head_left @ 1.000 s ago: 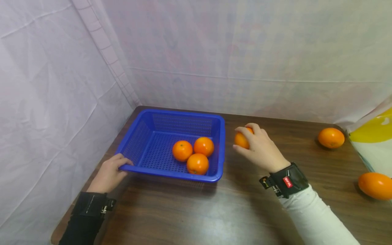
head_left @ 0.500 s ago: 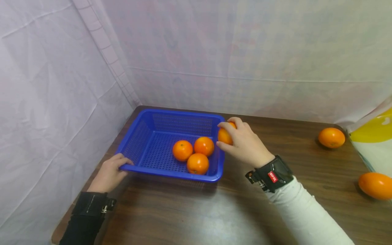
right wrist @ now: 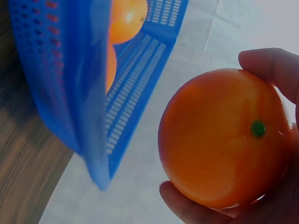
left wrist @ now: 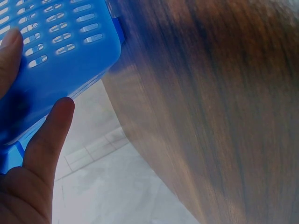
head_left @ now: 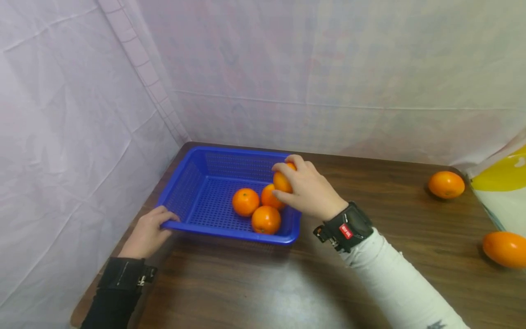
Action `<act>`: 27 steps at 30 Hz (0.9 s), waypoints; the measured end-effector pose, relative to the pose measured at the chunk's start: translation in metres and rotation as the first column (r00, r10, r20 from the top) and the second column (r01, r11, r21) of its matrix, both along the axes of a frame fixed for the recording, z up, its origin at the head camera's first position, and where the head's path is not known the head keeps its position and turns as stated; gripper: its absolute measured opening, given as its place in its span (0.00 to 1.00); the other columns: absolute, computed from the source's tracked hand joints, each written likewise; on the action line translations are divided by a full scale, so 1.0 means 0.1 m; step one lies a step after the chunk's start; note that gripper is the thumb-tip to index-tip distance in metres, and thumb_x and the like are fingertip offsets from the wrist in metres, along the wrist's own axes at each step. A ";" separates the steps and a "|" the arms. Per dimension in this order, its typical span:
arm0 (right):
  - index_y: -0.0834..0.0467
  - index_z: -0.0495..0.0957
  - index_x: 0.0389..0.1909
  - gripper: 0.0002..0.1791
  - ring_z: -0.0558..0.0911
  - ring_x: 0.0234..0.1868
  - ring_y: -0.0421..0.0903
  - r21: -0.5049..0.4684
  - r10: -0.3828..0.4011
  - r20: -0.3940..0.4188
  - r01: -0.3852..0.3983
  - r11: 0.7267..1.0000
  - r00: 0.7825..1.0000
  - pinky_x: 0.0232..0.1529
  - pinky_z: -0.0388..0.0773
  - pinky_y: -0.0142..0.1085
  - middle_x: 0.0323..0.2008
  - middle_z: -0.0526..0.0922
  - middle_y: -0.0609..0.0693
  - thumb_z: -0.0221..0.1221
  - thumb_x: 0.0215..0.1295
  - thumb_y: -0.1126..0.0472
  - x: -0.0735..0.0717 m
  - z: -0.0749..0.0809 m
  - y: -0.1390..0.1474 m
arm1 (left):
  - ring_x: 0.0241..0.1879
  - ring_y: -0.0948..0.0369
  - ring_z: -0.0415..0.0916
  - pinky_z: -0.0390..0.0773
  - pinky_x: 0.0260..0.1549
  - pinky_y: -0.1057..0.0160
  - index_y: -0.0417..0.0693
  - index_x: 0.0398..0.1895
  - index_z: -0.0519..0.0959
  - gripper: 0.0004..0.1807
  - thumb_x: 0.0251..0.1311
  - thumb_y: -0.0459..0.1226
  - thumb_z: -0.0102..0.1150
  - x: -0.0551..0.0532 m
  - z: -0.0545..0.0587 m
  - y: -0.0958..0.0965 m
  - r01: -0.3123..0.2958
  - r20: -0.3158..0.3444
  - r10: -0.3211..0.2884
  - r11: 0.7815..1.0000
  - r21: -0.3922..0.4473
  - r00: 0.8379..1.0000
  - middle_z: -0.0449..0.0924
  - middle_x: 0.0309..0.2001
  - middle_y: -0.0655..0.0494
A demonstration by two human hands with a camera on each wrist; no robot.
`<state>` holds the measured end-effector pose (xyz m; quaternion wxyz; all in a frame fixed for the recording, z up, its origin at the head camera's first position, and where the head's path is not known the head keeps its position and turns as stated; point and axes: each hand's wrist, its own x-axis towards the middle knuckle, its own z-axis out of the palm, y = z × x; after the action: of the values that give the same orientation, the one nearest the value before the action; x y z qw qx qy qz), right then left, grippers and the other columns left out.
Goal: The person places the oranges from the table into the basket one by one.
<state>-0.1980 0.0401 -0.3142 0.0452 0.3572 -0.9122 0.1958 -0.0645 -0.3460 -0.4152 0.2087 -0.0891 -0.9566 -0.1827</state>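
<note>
A blue plastic basket (head_left: 218, 235) with perforated walls sits on the wooden table, and my left hand (head_left: 145, 233) grips its near left corner. In the left wrist view, the thumb and a finger of that hand lie against the basket (left wrist: 70, 70). My right hand (head_left: 310, 189) holds an orange (head_left: 282, 182) above the basket's right side. The right wrist view shows this orange (right wrist: 219, 140) between thumb and fingers, its green stem spot visible. Inside the basket lie three more oranges: one at left (head_left: 245, 202), one in front (head_left: 266, 220) and one behind (head_left: 271, 197), partly hidden by the right hand.
Two oranges lie at the table's right side, one farther back (head_left: 446, 184) and one nearer (head_left: 505, 249). White sheeting (head_left: 328, 77) hangs behind and to the left of the table (head_left: 230, 292). A yellow patch (head_left: 499, 171) shows at the far right.
My right hand has carried the orange leftward from beside the basket, across its right rim, to above the inside. The left hand and basket have stayed put.
</note>
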 end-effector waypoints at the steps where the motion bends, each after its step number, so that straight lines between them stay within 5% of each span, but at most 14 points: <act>1: 0.47 0.72 0.66 0.30 0.73 0.57 0.60 0.003 0.007 0.003 -0.007 1.000 1.000 0.44 0.82 0.53 0.66 0.66 0.57 0.62 0.64 0.42 0.00 0.00 -0.03 | 0.33 0.59 0.78 0.80 0.33 0.57 0.47 0.31 0.85 0.19 0.37 0.17 0.67 0.00 0.00 0.00 0.000 0.001 0.000 1.000 0.002 1.000 0.79 0.32 0.58; 27: 0.44 0.71 0.66 0.31 0.73 0.52 0.53 0.085 0.132 0.050 -0.136 0.987 0.990 0.44 0.81 0.46 0.64 0.69 0.53 0.62 0.64 0.39 -0.01 -0.01 -0.70 | 0.32 0.60 0.76 0.79 0.32 0.59 0.48 0.31 0.85 0.19 0.38 0.18 0.67 0.02 0.01 0.01 -0.004 -0.001 0.004 1.000 0.004 1.000 0.78 0.32 0.59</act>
<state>-0.1989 -0.0303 -0.3155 -0.0039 0.4149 -0.8946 0.1656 -0.0627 -0.3445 -0.4146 0.2097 -0.0870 -0.9564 -0.1839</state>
